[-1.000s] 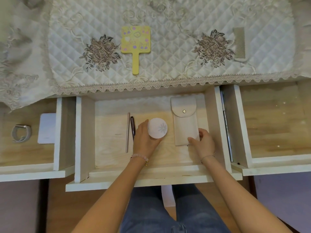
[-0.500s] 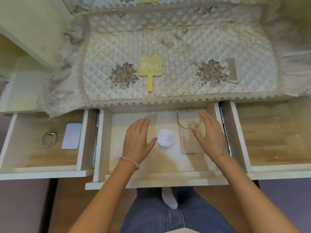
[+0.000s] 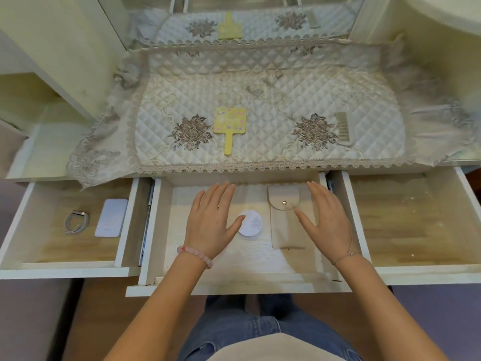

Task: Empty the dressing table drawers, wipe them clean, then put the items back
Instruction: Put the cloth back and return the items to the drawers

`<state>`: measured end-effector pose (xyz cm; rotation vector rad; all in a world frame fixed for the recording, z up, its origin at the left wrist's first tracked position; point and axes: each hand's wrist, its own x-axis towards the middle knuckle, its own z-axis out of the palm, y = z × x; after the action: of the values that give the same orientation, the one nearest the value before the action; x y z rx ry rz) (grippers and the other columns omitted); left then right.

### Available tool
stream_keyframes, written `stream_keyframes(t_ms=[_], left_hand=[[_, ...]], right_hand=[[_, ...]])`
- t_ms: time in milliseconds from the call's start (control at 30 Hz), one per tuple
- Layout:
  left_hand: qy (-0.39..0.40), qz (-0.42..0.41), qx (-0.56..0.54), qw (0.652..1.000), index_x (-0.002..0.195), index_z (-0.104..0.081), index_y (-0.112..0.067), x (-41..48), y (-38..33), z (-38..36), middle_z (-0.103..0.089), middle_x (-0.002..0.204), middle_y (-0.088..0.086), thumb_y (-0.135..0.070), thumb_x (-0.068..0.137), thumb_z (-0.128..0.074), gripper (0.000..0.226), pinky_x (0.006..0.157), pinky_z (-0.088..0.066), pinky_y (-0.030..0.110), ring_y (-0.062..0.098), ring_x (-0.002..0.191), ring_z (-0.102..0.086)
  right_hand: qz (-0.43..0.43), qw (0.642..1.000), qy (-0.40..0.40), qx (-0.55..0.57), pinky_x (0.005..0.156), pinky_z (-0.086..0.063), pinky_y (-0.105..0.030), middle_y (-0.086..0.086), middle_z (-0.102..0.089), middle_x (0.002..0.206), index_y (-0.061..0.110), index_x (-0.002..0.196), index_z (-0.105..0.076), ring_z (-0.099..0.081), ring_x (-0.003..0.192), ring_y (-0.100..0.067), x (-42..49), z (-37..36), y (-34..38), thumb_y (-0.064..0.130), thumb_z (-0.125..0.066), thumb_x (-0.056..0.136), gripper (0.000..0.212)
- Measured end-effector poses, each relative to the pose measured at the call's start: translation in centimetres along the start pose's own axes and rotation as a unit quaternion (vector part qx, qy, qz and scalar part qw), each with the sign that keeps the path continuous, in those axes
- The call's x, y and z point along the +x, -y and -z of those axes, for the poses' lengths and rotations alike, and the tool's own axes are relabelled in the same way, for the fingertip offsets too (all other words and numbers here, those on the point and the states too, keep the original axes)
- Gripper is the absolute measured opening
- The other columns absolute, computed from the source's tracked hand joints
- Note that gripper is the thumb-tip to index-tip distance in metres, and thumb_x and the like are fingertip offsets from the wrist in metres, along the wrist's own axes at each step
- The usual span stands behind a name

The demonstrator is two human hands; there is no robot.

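Reaching into the open middle drawer (image 3: 234, 287), the left hand (image 3: 210, 220) and the right hand (image 3: 325, 217) are held palm-down with fingers straight and slightly spread. Each grip is wide, and nothing is held. Whether the palms rest on the drawer floor or hang above it cannot be told.

Between the hands a round white case (image 3: 252, 224) with a faint flower print is seen, its left edge overlapped by the left thumb. Just right of it a beige snap pouch (image 3: 282, 230) is laid flat, flap toward the far side, and the right thumb is stretched over its right half.

In the left drawer (image 3: 65, 269), also pulled out, a grey wristband (image 3: 76, 221) and a flat white box (image 3: 111, 217) are placed side by side. The right drawer (image 3: 416, 272) is pulled out as well.

On the bench, a quilted cloth (image 3: 260, 100) is spread, and on it a yellow hand mirror (image 3: 229, 126) and a comb (image 3: 343, 128) are laid well apart — the mirror toward the middle, the comb to the right.
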<state>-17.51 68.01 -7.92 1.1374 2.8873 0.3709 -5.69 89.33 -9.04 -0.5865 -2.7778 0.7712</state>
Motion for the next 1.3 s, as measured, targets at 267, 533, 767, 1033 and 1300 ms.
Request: stream_keyframes(t_ms=[267, 533, 767, 1033, 1300], left_hand=[[-0.035, 0.021, -0.003, 0.999, 0.131, -0.050, -0.005, 0.0, -2.9, -1.0, -0.053, 0.133, 0.011, -0.037, 0.084, -0.064, 0.058, 0.105, -0.035, 0.047, 0.029, 0.126, -0.047], [-0.046, 0.020, -0.010, 0.999, 0.130, -0.050, -0.004, 0.0, -5.4, -1.5, -0.053, 0.133, 0.012, -0.037, 0.086, -0.059, 0.055, 0.105, -0.034, 0.046, 0.030, 0.126, -0.047], [-0.073, -0.008, -0.014, 0.997, 0.129, -0.051, -0.004, 1.8, -5.6, -0.7, -0.055, 0.130, 0.011, -0.037, 0.086, -0.060, 0.055, 0.103, -0.036, 0.046, 0.029, 0.124, -0.049], [-0.091, -0.001, -0.047, 0.995, 0.130, -0.048, -0.006, 5.1, -1.8, -0.1, -0.055, 0.130, 0.011, -0.037, 0.086, -0.057, 0.055, 0.105, -0.034, 0.046, 0.029, 0.124, -0.048], [-0.038, 0.217, -0.301, 0.928, 0.127, -0.048, -0.010, 11.8, 3.5, -2.3, -0.055, 0.122, 0.006, -0.029, 0.086, -0.062, 0.047, 0.089, -0.043, 0.034, 0.021, 0.110, -0.052]], right_hand=[[0.003, 1.000, 0.010, 0.010, 0.112, -0.023, -0.028, -0.007, -0.043, 0.142, 0.007, 0.139, -0.039, -0.035, 0.135, -0.023, -0.9, 1.3, -2.5, 0.025, -0.063, 0.087, 0.059], [0.007, 1.000, 0.026, 0.004, 0.111, -0.017, -0.022, -0.006, -0.039, 0.145, 0.009, 0.140, -0.037, -0.032, 0.136, -0.021, -1.2, 2.4, -4.3, 0.028, -0.060, 0.088, 0.060], [0.005, 1.000, 0.007, 0.012, 0.113, -0.017, -0.025, -0.004, -0.035, 0.148, 0.011, 0.143, -0.033, -0.028, 0.138, -0.020, -0.3, 3.3, -3.7, 0.026, -0.059, 0.089, 0.061], [0.011, 1.000, 0.010, 0.001, 0.114, -0.018, -0.026, -0.006, -0.036, 0.147, 0.009, 0.142, -0.034, -0.029, 0.138, -0.020, 3.7, 2.2, -1.2, 0.026, -0.059, 0.090, 0.060], [-0.028, 0.999, 0.027, -0.008, 0.113, -0.019, -0.029, -0.004, -0.033, 0.149, 0.011, 0.144, -0.030, -0.025, 0.139, -0.019, 8.8, 0.3, 0.5, 0.029, -0.055, 0.091, 0.060]])
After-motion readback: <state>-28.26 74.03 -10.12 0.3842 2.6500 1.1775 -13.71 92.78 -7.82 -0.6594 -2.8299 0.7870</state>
